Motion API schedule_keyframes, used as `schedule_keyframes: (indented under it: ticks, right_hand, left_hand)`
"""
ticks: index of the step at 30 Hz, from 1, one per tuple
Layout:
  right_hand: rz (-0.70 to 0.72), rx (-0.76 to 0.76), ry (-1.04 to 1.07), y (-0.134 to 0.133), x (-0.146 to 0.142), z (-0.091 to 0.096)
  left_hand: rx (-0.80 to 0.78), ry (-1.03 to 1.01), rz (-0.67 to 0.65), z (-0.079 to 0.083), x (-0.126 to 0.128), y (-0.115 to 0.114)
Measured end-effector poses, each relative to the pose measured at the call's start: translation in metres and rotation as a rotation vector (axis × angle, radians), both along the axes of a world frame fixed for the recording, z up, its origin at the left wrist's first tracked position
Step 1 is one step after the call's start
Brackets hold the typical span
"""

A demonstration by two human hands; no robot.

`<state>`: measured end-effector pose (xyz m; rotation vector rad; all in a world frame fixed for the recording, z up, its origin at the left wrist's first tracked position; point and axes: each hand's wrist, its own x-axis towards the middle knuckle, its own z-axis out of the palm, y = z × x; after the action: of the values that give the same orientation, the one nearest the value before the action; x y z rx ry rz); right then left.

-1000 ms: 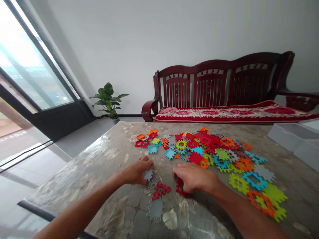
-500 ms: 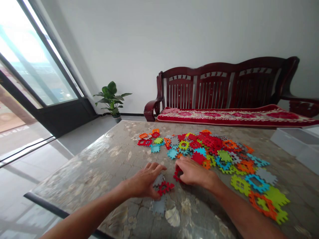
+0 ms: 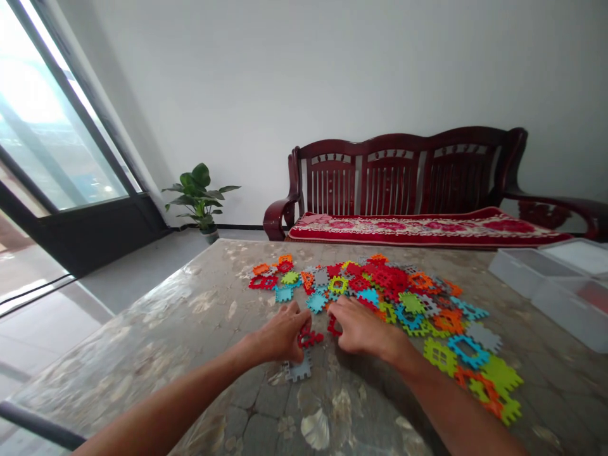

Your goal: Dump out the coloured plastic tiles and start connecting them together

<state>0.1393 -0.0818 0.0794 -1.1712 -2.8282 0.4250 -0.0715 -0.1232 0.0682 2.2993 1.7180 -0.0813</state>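
The red tile point(image 3: 311, 337) is found just below the middle of the frame, lying flat on the marbled surface point(image 3: 190, 329) in the narrow gap between the two hands. It is pinched at its left edge by the bent fingertips of the left hand point(image 3: 280, 335), which is held palm down and low, so that the thin piece is kept pressed against the surface rather than lifted. A second red tile point(image 3: 332, 327) is mostly covered by the curled fingers of the right hand point(image 3: 361, 329); whether it is gripped or only pressed down cannot be told. The notched edges of the two red pieces are turned toward each other and kept near, though not touching. A grey tile point(image 3: 299, 370) is left flat just below the left hand, apart from the rest. The pile of tiles point(image 3: 394, 288) is spread loosely behind the hands toward the centre right, within easy reach of both. Clear boxes point(image 3: 546, 278) are set at the right edge, well apart, and a wooden bench point(image 3: 403, 171) and a potted plant point(image 3: 199, 196) are seen beyond.
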Motion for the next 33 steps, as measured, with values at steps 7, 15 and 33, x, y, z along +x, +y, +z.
schedule_keyframes:
  ticks: [7,15,33]
  right_hand:
    - [-0.246,0.142,0.187,0.048,0.048,0.022]
    - [-0.397,0.018,0.113,0.046,0.166,0.013]
    - [-0.497,-0.191,0.020,0.026,0.286,-0.038]
  left_hand:
    - [0.010,0.022,-0.016,-0.001,0.005,0.015]
    - [-0.011,-0.229,0.097,0.003,0.009,0.042]
    - [0.237,-0.457,0.028,0.028,0.123,0.068]
